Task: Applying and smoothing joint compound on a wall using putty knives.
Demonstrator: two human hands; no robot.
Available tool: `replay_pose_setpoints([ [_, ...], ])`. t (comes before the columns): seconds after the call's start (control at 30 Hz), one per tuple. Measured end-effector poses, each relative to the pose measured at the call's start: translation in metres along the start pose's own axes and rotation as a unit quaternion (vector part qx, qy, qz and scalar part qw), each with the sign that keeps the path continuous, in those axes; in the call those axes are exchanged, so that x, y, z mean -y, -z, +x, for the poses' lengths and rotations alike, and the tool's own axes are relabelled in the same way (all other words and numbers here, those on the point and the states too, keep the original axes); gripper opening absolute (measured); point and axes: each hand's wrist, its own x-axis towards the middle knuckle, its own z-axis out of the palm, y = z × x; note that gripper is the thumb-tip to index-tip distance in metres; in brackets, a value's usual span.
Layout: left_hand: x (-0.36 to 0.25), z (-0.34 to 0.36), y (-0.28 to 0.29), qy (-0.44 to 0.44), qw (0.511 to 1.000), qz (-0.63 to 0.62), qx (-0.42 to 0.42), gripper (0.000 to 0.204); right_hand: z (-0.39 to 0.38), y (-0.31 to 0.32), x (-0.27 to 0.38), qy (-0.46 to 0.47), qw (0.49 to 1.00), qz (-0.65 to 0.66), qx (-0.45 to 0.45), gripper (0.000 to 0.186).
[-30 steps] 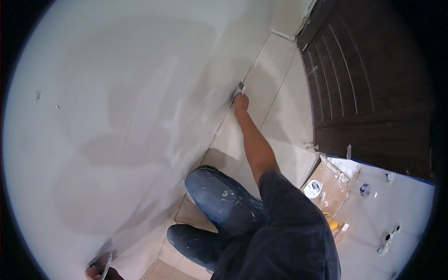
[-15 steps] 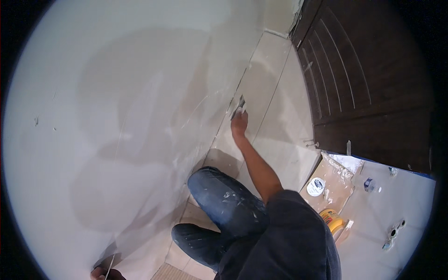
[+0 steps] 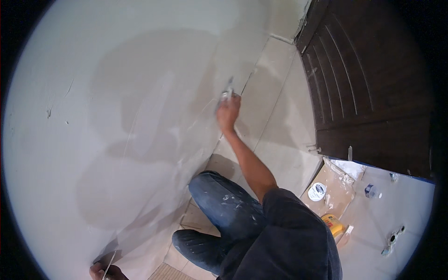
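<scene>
My right hand (image 3: 227, 114) is closed round a putty knife (image 3: 227, 95), somewhat blurred by motion. Its blade lies at the lower part of the white wall (image 3: 154, 98), a little above the floor joint; whether it presses on the surface I cannot tell. Faint streaks and ridges mark the plaster around it. At the lower left, close to the wall, my left hand (image 3: 115, 272) grips a thin, pale-edged flat blade (image 3: 110, 262) seen edge-on. Most of that thing's face is hidden.
Pale floor tiles (image 3: 266, 98) run along the wall. A dark brown door (image 3: 373, 79) stands to the right. Beside me are a stained board (image 3: 332, 179), a white round lid (image 3: 317, 191), a yellow tub (image 3: 332, 225) and a clear plastic bottle (image 3: 371, 190).
My right hand has moved up and left with the putty knife, from the floor joint onto the wall. The left hand has stayed nearly in place. The view has shifted slightly.
</scene>
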Motion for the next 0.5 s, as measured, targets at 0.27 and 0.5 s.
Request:
replay_pose_setpoints([
  [0.27,0.008,-0.007,0.007,0.016,0.999,0.013,-0.028,0.045,-0.093,0.077,0.041,0.294,0.953,0.067,0.026,0.038],
  [0.5,0.005,-0.013,0.009,0.097,0.994,0.034,0.025,0.051,-0.04,-0.013,-0.139,-0.24,0.967,0.075,0.028,0.038],
])
